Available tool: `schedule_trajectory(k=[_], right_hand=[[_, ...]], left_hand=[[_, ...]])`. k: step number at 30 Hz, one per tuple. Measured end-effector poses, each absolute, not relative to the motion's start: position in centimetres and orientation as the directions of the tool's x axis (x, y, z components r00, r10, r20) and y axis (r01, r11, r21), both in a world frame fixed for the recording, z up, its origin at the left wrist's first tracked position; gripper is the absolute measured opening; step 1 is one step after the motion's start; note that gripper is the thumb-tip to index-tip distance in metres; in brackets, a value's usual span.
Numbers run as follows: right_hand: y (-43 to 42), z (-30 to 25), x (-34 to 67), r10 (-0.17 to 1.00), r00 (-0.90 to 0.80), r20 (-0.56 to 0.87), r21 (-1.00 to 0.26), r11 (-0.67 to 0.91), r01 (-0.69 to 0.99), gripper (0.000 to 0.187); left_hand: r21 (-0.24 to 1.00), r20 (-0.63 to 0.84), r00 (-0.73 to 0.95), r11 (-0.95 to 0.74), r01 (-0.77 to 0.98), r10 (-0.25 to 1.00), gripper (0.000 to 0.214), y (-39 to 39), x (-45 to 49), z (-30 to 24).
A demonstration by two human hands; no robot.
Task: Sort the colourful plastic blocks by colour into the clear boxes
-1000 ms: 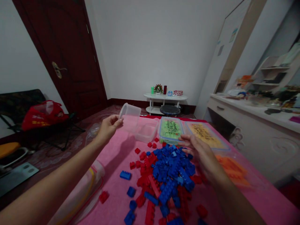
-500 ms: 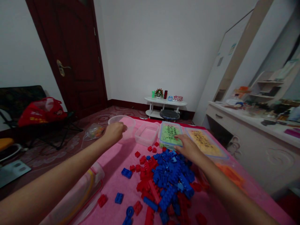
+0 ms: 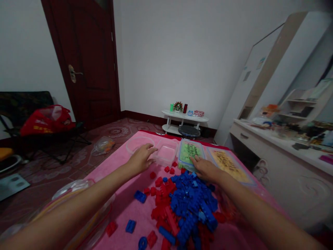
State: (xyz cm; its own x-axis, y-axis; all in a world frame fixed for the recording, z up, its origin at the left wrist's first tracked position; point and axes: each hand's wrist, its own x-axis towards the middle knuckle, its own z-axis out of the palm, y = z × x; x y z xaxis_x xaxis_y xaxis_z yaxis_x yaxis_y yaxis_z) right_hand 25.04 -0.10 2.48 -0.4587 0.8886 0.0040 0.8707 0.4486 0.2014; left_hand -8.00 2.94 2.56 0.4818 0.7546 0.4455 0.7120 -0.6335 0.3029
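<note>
A heap of blue and red bricks (image 3: 187,201) lies on the pink cloth (image 3: 122,205) covering the table. My left hand (image 3: 142,159) reaches past it, fingers stretched out and holding nothing, their tips at the rim of a clear plastic tub (image 3: 166,154). A second clear tub (image 3: 137,143) stands just to the left of that hand. My right hand (image 3: 205,168) lies flat with its fingers on the near edge of a box with a green lid (image 3: 191,151). A box with a yellow lid (image 3: 227,161) sits to its right.
A clear plastic bag (image 3: 78,205) hangs at the table's near left edge. A white dresser (image 3: 273,156) runs along the right. On the floor beyond are a small white table (image 3: 184,119), a dark stool (image 3: 189,132), a red bag (image 3: 44,119) and a dark door (image 3: 88,62).
My left hand set the raised clear tub down at the table's far left and moved right toward the other tub. My right hand slid forward onto the green-lidded box.
</note>
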Motion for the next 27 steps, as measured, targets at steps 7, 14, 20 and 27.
schedule_trajectory(k=[7, 14, 20, 27], right_hand=[[-0.7, 5.1, 25.3, 0.883, -0.455, 0.112, 0.206, 0.428, 0.880, 0.047], [-0.4, 7.3, 26.5, 0.885, -0.110, 0.453, 0.089, 0.078, 0.993, 0.041], [-1.0, 8.9, 30.9, 0.684, 0.296, 0.667, -0.305, -0.113, 0.946, 0.036], [-6.7, 8.9, 34.8, 0.464, 0.810, 0.358, -0.932, 0.221, 0.286, 0.015]], left_hand=[[0.474, 0.353, 0.680, -0.749, 0.463, 0.643, 0.038, -4.1, -4.8, 4.8], [0.583, 0.337, 0.680, -0.711, 0.393, 0.651, 0.037, -4.6, -5.8, 5.3], [0.589, 0.274, 0.664, -0.667, 0.456, 0.696, 0.034, -5.8, -7.4, 5.2], [0.530, 0.233, 0.696, -0.689, 0.495, 0.679, 0.035, -7.1, -10.7, 3.7]])
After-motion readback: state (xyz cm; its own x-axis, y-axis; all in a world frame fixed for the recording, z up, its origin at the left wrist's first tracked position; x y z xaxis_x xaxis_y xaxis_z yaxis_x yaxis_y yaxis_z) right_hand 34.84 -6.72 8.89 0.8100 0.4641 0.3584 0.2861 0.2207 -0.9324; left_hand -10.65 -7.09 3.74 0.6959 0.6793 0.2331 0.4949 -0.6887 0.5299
